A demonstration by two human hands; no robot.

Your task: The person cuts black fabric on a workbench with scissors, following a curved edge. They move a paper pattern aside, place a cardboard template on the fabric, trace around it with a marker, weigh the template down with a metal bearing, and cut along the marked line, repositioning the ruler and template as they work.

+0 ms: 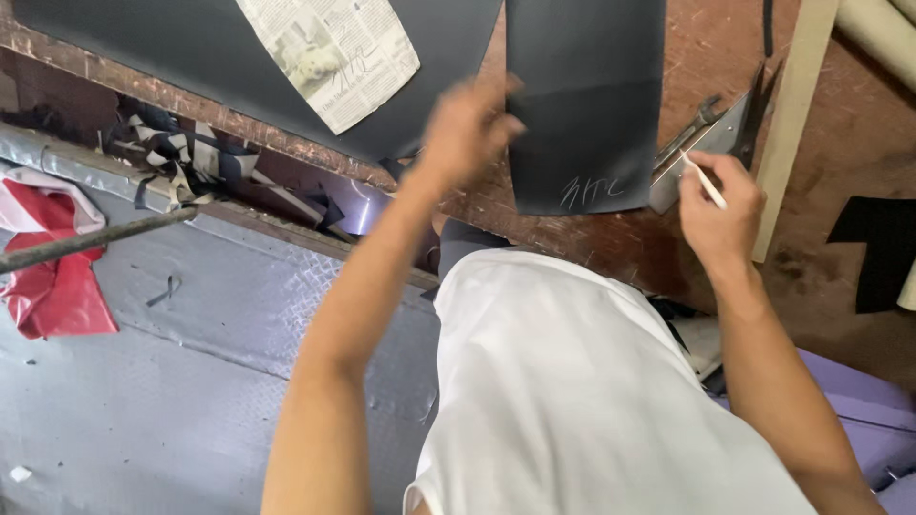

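Note:
My left hand (468, 124) pinches the left edge of a dark grey rectangular sheet (584, 95) that lies on the worn brown workbench (716, 57). Pale chalk marks sit near the sheet's lower edge. My right hand (720, 205) is closed around a thin white marking stick (704, 181), just right of the sheet's lower right corner and next to a metal square (701, 143). A larger dark sheet (191, 57) lies to the left with a newspaper pattern piece (334, 52) on top.
A pale wooden strip (792, 124) runs down the bench at right. Black scrap (883, 248) lies at far right. Below the bench edge are cut offcuts (181, 157), a metal rod (95, 238), red material (52, 277) and a grey patterned floor (191, 381).

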